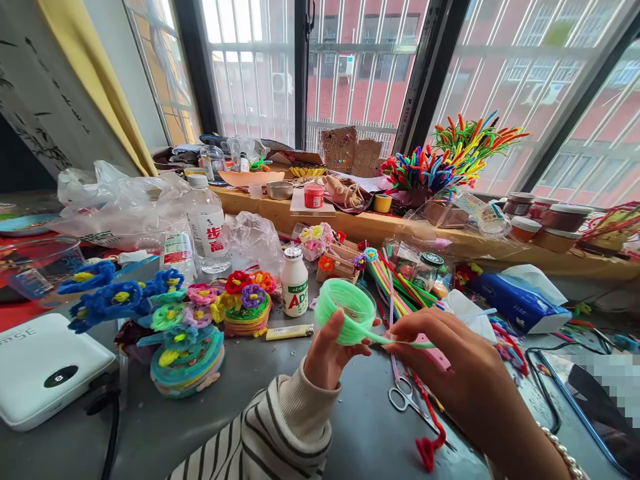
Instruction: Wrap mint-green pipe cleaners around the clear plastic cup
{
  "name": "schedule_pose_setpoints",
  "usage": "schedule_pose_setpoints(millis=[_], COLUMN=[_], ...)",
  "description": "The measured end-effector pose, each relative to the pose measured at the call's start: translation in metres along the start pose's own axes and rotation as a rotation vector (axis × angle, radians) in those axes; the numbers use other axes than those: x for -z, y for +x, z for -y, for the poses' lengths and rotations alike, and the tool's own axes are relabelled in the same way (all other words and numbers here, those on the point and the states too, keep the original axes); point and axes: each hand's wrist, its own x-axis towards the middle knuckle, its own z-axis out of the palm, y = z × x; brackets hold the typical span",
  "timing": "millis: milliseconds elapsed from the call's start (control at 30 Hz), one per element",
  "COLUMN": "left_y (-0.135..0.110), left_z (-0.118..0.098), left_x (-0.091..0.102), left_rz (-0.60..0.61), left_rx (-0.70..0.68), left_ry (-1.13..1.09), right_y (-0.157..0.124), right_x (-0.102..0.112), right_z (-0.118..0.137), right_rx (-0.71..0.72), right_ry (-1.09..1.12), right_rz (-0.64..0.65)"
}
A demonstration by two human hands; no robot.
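Note:
My left hand (327, 353) is closed round a small clear cup wrapped in a coil of light green pipe cleaner (344, 310), holding it just above the grey table (250, 393). My right hand (450, 367) pinches the loose green end (400, 342) of that pipe cleaner, stretched out to the right of the cup. A striped sleeve covers my left wrist. A pearl bracelet sits on my right wrist.
Scissors (407, 400) and a red pipe cleaner (430, 440) lie under my right hand. Pipe-cleaner flower baskets (190, 347) stand at left, with a small white bottle (295, 283), a water bottle (207, 223), a white device (45, 367), loose pipe cleaners (395, 280) and a tissue pack (520, 300).

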Motion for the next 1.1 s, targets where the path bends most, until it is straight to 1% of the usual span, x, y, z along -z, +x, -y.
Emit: schedule_pose_setpoints(millis=[100, 233, 367, 500, 700, 933, 1100], left_y=[0.000, 0.000, 0.000, 0.002, 0.003, 0.000, 0.002], left_z=[0.000, 0.000, 0.000, 0.001, 0.003, -0.001, -0.001], left_x=[0.002, 0.002, 0.000, 0.001, 0.004, 0.004, 0.006], left_rz=[0.021, 0.007, 0.045, 0.076, 0.142, 0.264, 0.307], left_rx=[0.070, 0.093, 0.140, 0.181, 0.222, 0.343, 0.401], left_ry=[-0.071, -0.188, -0.263, -0.250, -0.245, -0.250, -0.245], right_y=[0.000, -0.001, -0.002, -0.003, -0.004, -0.002, -0.001], right_x=[0.000, -0.002, -0.003, -0.002, 0.001, 0.007, 0.011], right_z=[0.000, 0.001, -0.002, -0.007, -0.009, -0.009, -0.009], right_rx=[0.000, -0.012, -0.039, -0.084, -0.155, -0.187, -0.230], right_ry=[0.028, 0.029, 0.072, 0.111, 0.179, 0.185, 0.181], right_rz=[0.013, 0.020, 0.041, 0.072, 0.161, 0.174, 0.211])
